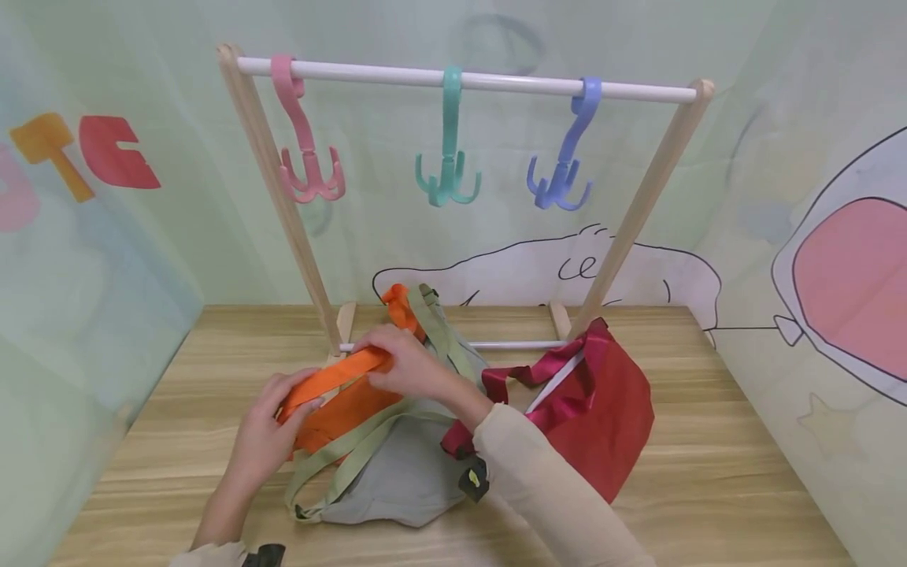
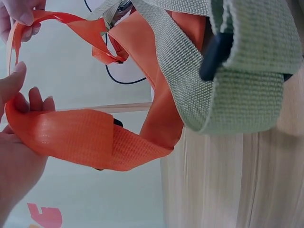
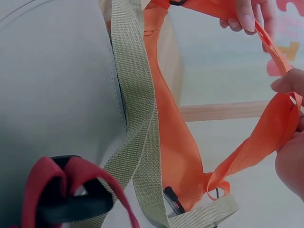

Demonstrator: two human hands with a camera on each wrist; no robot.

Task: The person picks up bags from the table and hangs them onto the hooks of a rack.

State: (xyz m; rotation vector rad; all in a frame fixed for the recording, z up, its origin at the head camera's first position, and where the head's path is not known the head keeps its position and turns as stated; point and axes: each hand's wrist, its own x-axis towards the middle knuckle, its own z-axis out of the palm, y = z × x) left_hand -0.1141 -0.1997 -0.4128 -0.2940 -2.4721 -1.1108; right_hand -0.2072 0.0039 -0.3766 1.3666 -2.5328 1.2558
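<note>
An orange bag (image 1: 340,419) with a flat orange strap (image 1: 329,378) lies on the table, partly under a grey bag (image 1: 418,465). My left hand (image 1: 264,431) holds one part of that strap, its thumb lying over the band in the left wrist view. Farther along the same strap, my right hand (image 1: 404,362) pinches it between thumb and fingers. Between the hands the strap is raised off the bag in a loop. Sage-green straps (image 1: 354,453) of the grey bag cross over the orange bag. To the right lies a red bag (image 1: 616,417) with a shiny dark red strap.
Behind the bags stands a wooden rack with a white top bar (image 1: 383,75). From it hang a pink hook (image 1: 309,169), a green hook (image 1: 449,169) and a blue hook (image 1: 562,173). Printed cloth walls surround the wooden table (image 1: 723,472).
</note>
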